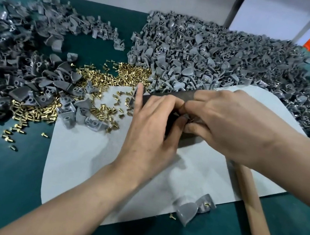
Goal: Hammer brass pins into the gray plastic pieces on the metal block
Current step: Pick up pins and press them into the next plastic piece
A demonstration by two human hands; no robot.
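From the head camera, both hands met over the metal block (163, 96), which lay across a pale sheet (92, 158), likely there to cushion blows and catch strays. The right hand (230, 126) pinched a small gray piece (185, 116) with curled fingertips. The left hand (153, 121) closed its thumb and curled fingers on the same piece, forefinger straight along the block, probably steadying it for a pin; whether a pin was already seated could not be told. The brass pins (116, 74) lay heaped just beyond the block, within easy reach, between two piles of gray plastic pieces (211, 55). The hammer (255, 226) lay untouched under the right forearm, handy for the strike to follow.
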